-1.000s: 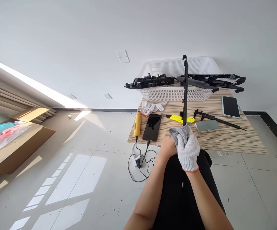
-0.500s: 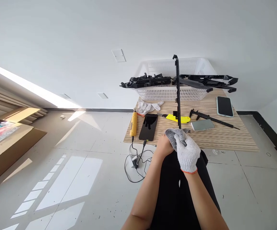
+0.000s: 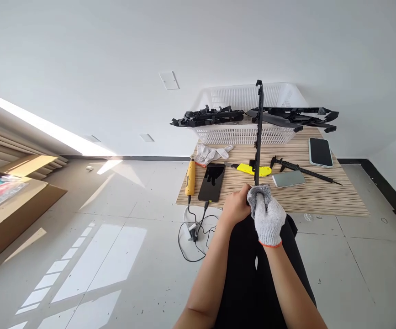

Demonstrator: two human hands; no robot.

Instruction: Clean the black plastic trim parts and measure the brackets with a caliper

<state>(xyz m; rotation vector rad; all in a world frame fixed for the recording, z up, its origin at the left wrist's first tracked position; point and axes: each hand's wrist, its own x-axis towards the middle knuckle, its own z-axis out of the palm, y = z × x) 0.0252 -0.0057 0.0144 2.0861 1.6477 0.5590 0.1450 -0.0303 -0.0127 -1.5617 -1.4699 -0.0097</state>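
Observation:
A long, thin black plastic trim strip [image 3: 259, 130] points away from me, its hooked far end over the basket. My bare left hand [image 3: 235, 206] is closed around its near end. Beside it, my right hand [image 3: 269, 221], in a white knitted glove with an orange cuff, pinches a grey cloth [image 3: 261, 190] against the strip. The lower end of the strip is hidden by the cloth and my hands. Under the strip lies a yellow utility knife [image 3: 244, 168] with its blade out.
A white plastic basket [image 3: 214, 135] holding black plastic parts [image 3: 293, 118] stands at the back of the table [image 3: 335, 201]. On the tabletop lie a yellow corded tool [image 3: 190, 178], a dark phone [image 3: 212, 182], a white glove [image 3: 211, 154], black calipers [image 3: 307, 170], a grey block [image 3: 289, 179] and another phone [image 3: 320, 152].
The strip's far end has swung slightly right. The cloth has shifted right off my left hand, uncovering its fingers, and is now bunched under my right thumb.

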